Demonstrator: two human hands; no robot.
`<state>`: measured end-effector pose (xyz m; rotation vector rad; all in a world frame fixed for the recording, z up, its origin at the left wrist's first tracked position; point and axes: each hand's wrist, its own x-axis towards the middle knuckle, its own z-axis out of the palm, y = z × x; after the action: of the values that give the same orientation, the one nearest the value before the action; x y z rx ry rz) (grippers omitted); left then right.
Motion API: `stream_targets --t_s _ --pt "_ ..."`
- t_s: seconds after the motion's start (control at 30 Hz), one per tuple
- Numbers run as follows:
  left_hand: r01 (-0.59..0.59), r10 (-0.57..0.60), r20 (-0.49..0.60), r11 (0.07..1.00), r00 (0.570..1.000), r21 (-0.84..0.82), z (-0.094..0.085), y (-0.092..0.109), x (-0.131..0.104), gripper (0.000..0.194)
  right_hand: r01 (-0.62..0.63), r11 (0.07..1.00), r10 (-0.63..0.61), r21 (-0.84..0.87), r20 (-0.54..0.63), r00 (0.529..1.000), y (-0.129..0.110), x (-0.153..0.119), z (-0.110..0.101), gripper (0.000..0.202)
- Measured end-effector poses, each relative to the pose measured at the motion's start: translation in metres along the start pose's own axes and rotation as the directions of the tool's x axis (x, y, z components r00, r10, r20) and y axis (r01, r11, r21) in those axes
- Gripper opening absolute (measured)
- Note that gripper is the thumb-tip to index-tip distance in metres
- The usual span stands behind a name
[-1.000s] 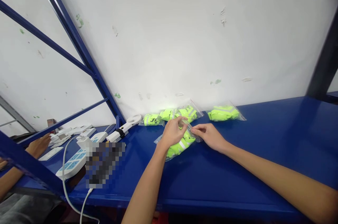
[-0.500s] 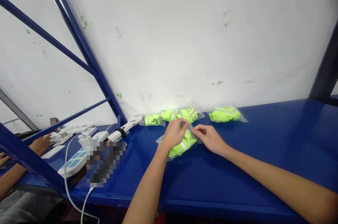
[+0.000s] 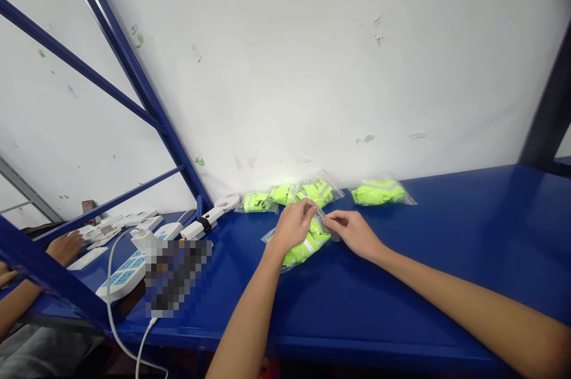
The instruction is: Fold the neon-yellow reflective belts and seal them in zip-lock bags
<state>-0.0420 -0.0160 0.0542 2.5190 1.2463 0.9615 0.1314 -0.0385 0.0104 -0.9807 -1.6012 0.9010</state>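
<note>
A clear zip bag (image 3: 307,246) with a folded neon-yellow reflective vest inside lies on the blue table (image 3: 401,307). My left hand (image 3: 294,224) is closed on the bag's upper edge, fingers pinched near its opening. On the opposite end of that edge, my right hand (image 3: 352,230) pinches the clear plastic between thumb and forefinger. Part of the bag is hidden under my left hand. Behind my hands, against the wall, several more bagged neon-yellow vests (image 3: 289,193) lie in a row. Another bagged vest (image 3: 378,191) sits apart to the right.
To the left are a white handheld fan (image 3: 227,201), a white power strip (image 3: 122,278) with a plug and cables, and a blurred-out patch (image 3: 178,278). A blue metal frame (image 3: 147,99) rises there. Beyond it another person's hand (image 3: 66,246) is near white items.
The view has shifted very slightly. Both my hands keep their pinch on the bag's edge, with almost no movement.
</note>
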Motion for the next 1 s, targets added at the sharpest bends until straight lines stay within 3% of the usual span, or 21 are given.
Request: stream_targets --t_s 0.27,0.5,0.77,1.0 --pt "-0.014 0.014 0.015 1.000 1.000 0.005 0.0013 0.0001 0.0010 0.024 0.053 0.996 -0.057 -0.078 -0.048 0.997 0.0013 -0.0011 0.0033 0.032" --pt "-0.047 0.046 0.039 0.998 0.998 0.029 0.0015 0.0030 0.0002 0.022 0.012 1.000 -0.012 -0.001 -0.050 0.999 0.0016 -0.0007 0.0006 0.030" --pt "-0.054 0.053 0.059 0.998 0.997 0.024 0.0015 0.0054 0.0004 0.023 0.103 0.983 -0.110 -0.155 -0.040 0.993 0.0090 0.0018 -0.0015 0.028" --pt "-0.040 0.039 0.053 0.999 0.998 0.012 0.0025 0.0031 0.0005 0.026 0.086 0.984 -0.093 -0.155 -0.037 0.995 0.0077 0.0019 -0.0018 0.028"
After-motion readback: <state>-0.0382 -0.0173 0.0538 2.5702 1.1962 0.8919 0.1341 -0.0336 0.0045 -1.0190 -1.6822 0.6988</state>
